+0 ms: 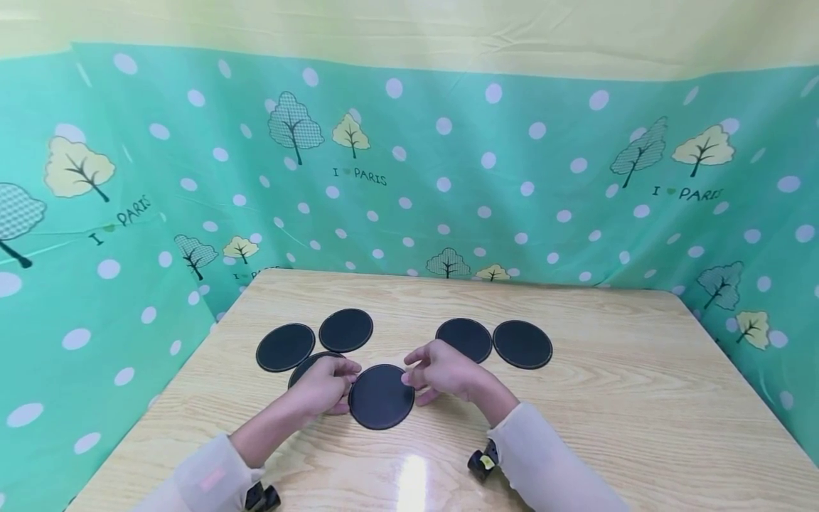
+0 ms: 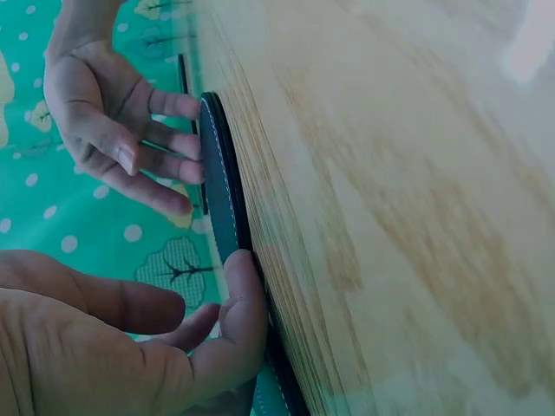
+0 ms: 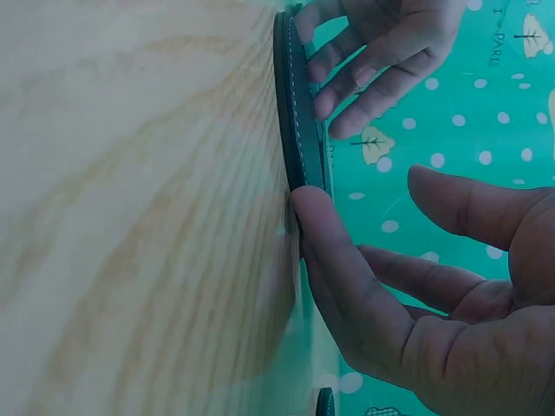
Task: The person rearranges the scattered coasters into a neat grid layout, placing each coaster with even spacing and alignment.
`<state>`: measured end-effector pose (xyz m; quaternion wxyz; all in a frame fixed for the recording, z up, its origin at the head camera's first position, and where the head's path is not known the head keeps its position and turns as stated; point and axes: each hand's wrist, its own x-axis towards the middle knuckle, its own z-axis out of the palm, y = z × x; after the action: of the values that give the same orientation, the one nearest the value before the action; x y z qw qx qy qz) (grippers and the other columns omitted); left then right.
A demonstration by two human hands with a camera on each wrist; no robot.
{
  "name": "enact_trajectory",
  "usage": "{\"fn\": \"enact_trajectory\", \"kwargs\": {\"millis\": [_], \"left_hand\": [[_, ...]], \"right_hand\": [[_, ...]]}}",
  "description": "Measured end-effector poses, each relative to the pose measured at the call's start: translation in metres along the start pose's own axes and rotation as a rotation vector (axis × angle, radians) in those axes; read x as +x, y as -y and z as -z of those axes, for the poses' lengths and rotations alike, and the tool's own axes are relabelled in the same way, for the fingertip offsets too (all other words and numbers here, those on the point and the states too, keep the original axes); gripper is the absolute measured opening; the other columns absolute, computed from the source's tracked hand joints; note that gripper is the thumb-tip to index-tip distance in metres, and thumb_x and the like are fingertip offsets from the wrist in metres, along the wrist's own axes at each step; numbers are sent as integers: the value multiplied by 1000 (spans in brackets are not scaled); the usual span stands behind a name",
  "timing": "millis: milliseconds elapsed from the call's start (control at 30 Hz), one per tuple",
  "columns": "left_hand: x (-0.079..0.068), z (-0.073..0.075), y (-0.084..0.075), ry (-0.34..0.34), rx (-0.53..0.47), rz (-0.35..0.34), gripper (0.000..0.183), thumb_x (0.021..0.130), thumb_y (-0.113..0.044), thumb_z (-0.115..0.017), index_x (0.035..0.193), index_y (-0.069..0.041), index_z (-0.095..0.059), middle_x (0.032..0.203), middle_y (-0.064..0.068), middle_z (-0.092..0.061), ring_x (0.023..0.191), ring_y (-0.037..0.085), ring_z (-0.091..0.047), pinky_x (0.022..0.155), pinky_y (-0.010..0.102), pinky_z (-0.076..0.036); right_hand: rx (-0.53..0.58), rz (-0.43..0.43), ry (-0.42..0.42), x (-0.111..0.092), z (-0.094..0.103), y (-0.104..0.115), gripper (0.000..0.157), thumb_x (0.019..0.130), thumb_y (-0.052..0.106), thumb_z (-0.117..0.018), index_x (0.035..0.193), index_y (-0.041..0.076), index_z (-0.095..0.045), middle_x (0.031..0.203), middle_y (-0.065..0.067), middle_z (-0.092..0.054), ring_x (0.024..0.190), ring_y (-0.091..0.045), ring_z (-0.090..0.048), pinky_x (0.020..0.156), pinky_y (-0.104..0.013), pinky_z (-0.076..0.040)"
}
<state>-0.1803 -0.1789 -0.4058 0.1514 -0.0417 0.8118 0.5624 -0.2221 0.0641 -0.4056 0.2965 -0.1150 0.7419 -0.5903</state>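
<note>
A round black coaster (image 1: 382,397) with pale stitching round its rim lies flat on the table between the two hands. In the left wrist view its edge (image 2: 224,178) looks thick, like two layers. My left hand (image 1: 325,385) is at its left side, fingertips right at the rim. On the opposite side my right hand (image 1: 443,371) touches the rim with loosely bent fingers, the thumb held away from it in the right wrist view. Another coaster (image 1: 306,365) is partly hidden behind my left hand.
Two more coasters, a left one (image 1: 285,348) and a farther one (image 1: 346,330), lie at the back left. Beyond my right hand two others, one nearer the hand (image 1: 462,337) and one to its right (image 1: 522,344), lie side by side. A patterned green curtain (image 1: 448,171) surrounds the wooden table (image 1: 640,398).
</note>
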Motion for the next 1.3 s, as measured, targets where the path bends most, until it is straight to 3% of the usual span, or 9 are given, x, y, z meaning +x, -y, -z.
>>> {"fn": "enact_trajectory", "kwargs": {"millis": [267,433,533,633,1033,1300], "left_hand": [[0,-3,1,-4,-26,7,34,103,5,-45,136,14,-52,114,18,-59,100,26,-56,76,43,-62],[-1,-4,0,-2,-37,6,38,103,5,-43,139,14,-49,113,18,-57,99,26,-54,76,42,-61],[-2,-5,-1,-9,-35,7,39,102,6,-43,140,14,-49,126,22,-57,104,26,-56,77,42,-62],[-2,-5,-2,-19,-33,9,39,101,8,-44,138,13,-51,129,24,-57,106,27,-58,78,42,-62],[3,-3,-3,-11,-68,2,42,95,14,-55,137,8,-55,124,22,-54,99,25,-61,76,37,-62],[13,0,-10,22,-113,-27,41,93,13,-60,134,5,-57,122,20,-53,83,21,-58,69,33,-56]], "right_hand": [[15,0,9,0,-1,-2,49,96,-5,-65,140,-15,-47,114,-20,-61,106,-31,-65,79,-44,-64],[4,6,6,2,-2,-4,48,94,-12,-62,140,-16,-48,112,-21,-55,97,-26,-64,80,-43,-64],[-12,9,3,3,-2,-5,47,93,-14,-62,138,-15,-51,110,-20,-53,92,-24,-62,79,-41,-64],[-18,4,-5,3,-1,-6,45,93,-14,-62,137,-13,-53,109,-18,-54,91,-24,-62,78,-40,-64],[-12,36,-72,4,5,-3,45,89,-20,-59,132,-7,-60,109,-18,-53,86,-23,-64,73,-39,-64],[-3,68,-112,2,13,1,44,90,-21,-57,130,-5,-62,107,-16,-52,83,-21,-62,72,-36,-64]]}}
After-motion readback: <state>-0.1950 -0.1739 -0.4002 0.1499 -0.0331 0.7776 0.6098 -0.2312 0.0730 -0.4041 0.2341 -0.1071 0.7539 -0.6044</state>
